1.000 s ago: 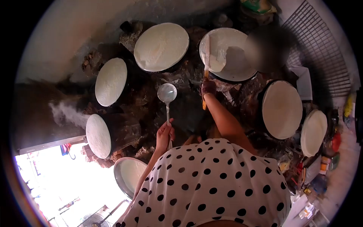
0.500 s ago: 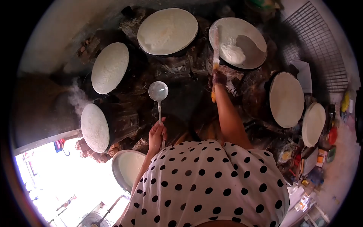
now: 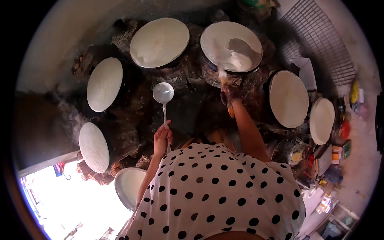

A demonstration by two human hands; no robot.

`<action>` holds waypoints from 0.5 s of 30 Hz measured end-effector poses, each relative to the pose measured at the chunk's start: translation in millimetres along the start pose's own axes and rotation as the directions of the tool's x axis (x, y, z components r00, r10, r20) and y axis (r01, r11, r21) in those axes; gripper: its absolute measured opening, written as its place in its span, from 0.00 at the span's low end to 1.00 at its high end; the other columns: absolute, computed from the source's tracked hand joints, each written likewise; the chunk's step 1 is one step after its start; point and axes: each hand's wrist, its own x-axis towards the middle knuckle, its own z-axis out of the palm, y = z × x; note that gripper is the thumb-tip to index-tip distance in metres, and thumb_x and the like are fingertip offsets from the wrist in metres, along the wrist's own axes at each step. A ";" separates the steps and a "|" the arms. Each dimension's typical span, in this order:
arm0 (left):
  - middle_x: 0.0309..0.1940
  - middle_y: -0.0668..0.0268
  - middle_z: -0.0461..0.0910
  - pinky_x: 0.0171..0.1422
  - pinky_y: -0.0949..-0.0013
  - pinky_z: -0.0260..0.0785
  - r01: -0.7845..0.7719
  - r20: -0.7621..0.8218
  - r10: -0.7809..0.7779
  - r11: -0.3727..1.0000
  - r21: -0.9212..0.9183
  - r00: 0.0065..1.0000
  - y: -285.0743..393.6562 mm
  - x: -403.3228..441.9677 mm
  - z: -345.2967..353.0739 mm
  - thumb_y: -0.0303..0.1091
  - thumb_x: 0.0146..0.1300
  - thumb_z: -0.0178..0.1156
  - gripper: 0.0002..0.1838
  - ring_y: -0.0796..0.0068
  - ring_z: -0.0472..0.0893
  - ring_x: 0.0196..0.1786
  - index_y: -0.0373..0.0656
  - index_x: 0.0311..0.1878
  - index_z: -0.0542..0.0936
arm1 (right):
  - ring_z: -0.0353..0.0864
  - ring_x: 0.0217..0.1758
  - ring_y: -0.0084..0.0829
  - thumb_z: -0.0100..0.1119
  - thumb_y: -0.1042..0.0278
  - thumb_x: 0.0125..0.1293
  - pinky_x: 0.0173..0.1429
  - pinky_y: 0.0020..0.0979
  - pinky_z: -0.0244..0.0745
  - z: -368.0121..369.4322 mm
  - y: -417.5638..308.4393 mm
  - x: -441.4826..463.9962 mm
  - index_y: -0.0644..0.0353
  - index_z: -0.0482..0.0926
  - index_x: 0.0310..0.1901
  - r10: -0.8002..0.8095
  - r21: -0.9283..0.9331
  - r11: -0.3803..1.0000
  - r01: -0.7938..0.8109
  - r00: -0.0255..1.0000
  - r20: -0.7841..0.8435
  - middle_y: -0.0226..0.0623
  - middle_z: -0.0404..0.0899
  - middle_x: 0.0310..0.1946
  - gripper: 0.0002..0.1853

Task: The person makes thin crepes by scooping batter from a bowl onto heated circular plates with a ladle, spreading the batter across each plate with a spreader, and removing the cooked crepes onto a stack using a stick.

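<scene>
- The left hand (image 3: 162,138), just left of the frame's centre, has its grip closed around the handle of a ladle (image 3: 163,93), whose round bowl points toward the top of the frame
- The right hand (image 3: 231,95), dark as if covered, has its grip wrapped around the orange handle of a long flat stick (image 3: 223,74)
- The pale, blurred blade of the stick reaches over the left side of the upper right pan (image 3: 242,46); whether it touches the surface I cannot tell
- In that pan a white layer covers much of the surface, with a grey patch at the middle right and a thicker white heap (image 3: 239,62) near the lower rim
- A round white-topped pan (image 3: 159,42) sits at the upper centre-left, another (image 3: 105,84) at the left, and a third (image 3: 94,147) at the lower left, near steam (image 3: 72,114)
- At the right are a pale round top (image 3: 289,99) and, just beside it, a pale disc (image 3: 322,121)
- A metal bowl (image 3: 119,187) with white contents is at the lower left, partly behind the left arm
- A wire rack (image 3: 320,38) leans at the upper right, above a white box (image 3: 306,73)
- An orange-and-white packet (image 3: 337,154) lies at the right edge; its print is too small to read
</scene>
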 end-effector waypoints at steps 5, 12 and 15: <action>0.20 0.74 0.67 0.21 0.80 0.59 0.013 -0.003 -0.012 0.998 0.066 1.000 11.4 12.2 32.3 0.37 0.73 0.48 0.19 0.85 0.67 0.17 0.37 0.62 0.69 | 0.59 0.07 0.25 0.54 0.61 0.60 0.12 0.30 0.53 -96.4 13.3 -8.7 0.57 0.73 0.20 -0.072 -0.171 0.983 0.072 0.997 0.007 0.30 0.64 0.09 0.13; 0.19 0.74 0.66 0.21 0.79 0.60 0.005 0.020 -0.006 0.999 0.054 1.000 8.9 41.2 76.2 0.37 0.72 0.49 0.20 0.85 0.66 0.16 0.39 0.62 0.69 | 0.71 0.18 0.27 0.54 0.56 0.62 0.23 0.32 0.62 -132.6 -28.4 26.3 0.55 0.77 0.25 -0.123 0.100 0.987 0.126 0.992 -0.028 0.34 0.74 0.17 0.14; 0.19 0.74 0.66 0.21 0.79 0.60 0.017 0.026 -0.018 0.998 0.057 0.999 8.3 49.2 91.0 0.37 0.72 0.49 0.20 0.85 0.66 0.16 0.39 0.63 0.69 | 0.75 0.23 0.27 0.57 0.51 0.63 0.28 0.28 0.70 -131.4 50.0 105.5 0.53 0.77 0.26 -0.429 -0.796 0.259 0.548 0.803 0.413 0.34 0.74 0.18 0.15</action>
